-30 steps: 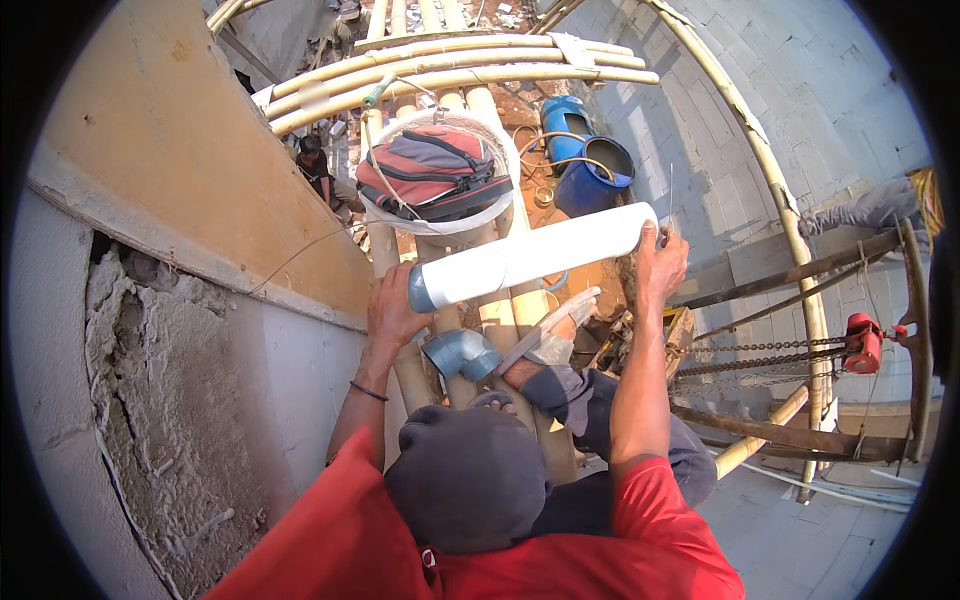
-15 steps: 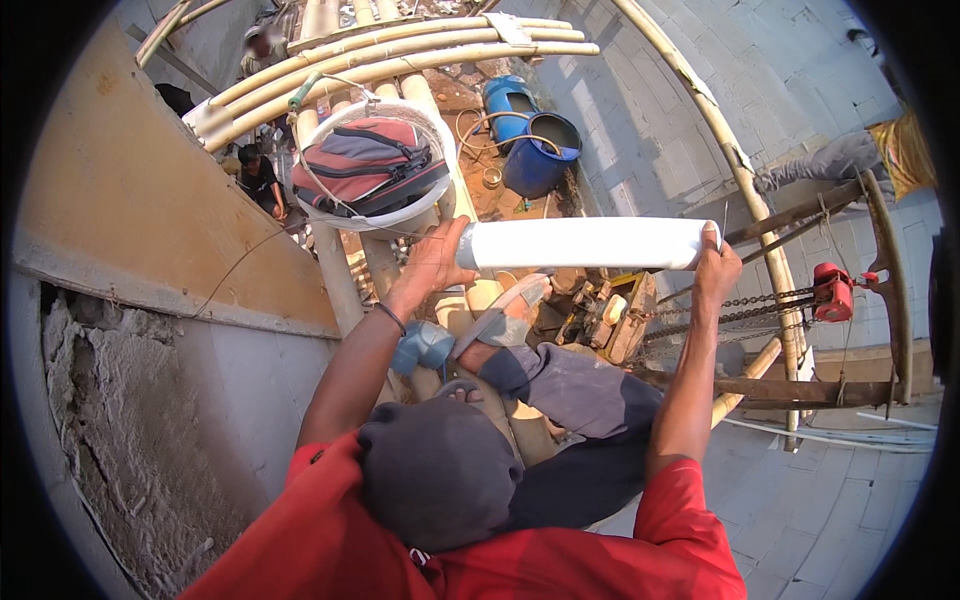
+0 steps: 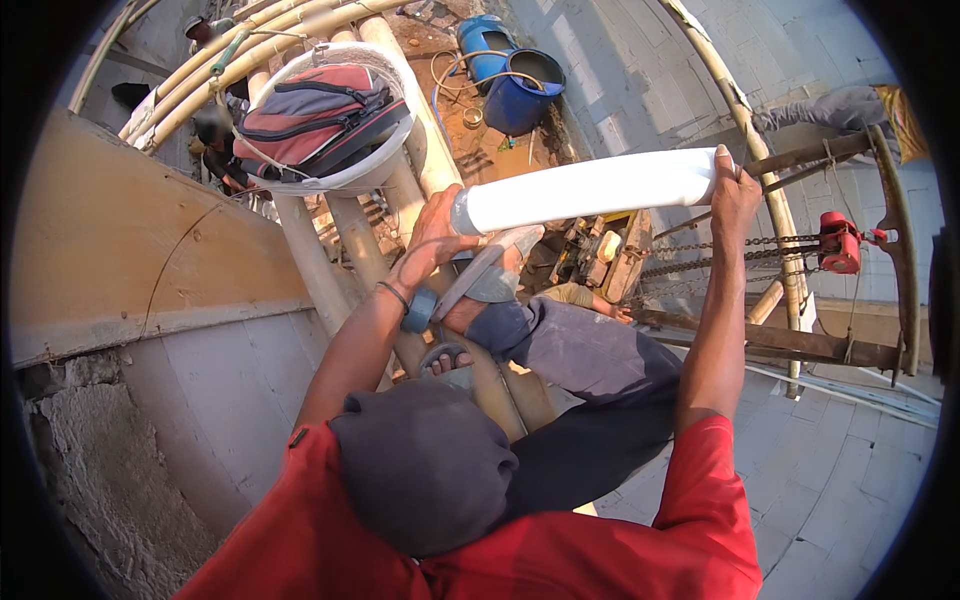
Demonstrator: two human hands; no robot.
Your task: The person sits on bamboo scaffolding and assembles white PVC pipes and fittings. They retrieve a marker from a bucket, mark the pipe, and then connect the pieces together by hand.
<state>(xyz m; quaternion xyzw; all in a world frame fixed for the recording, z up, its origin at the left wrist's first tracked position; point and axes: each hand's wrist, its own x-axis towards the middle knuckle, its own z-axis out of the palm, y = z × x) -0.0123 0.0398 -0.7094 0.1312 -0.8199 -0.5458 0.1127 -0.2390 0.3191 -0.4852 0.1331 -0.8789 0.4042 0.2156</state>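
Note:
A white plastic pipe point(image 3: 590, 188) with a grey left end is held up in front of me, its right end slightly higher. My left hand point(image 3: 437, 232) grips the grey end, its fingers partly hidden behind the pipe. At the other end, my right hand point(image 3: 735, 190) clasps the pipe, fingertips at its rim. Below my left wrist lies a blue-grey pipe fitting point(image 3: 420, 310). My legs in dark trousers are bent, and my sandalled feet point(image 3: 448, 358) rest by thick bamboo poles point(image 3: 425, 165).
A white bucket point(image 3: 400, 140) carries a red-and-grey bag point(image 3: 315, 125). Blue barrels point(image 3: 515, 100) stand lower down. A red chain hoist point(image 3: 838, 242) hangs at right beside a bamboo upright point(image 3: 790, 270). Other people point(image 3: 215, 150) are at far left; another person's hand point(image 3: 612, 312) shows below.
The pipe's right end has risen and the pipe now slants. The surroundings have shifted, with the bucket further left and higher in view. Both hands keep their grip. Another person's hand has appeared below.

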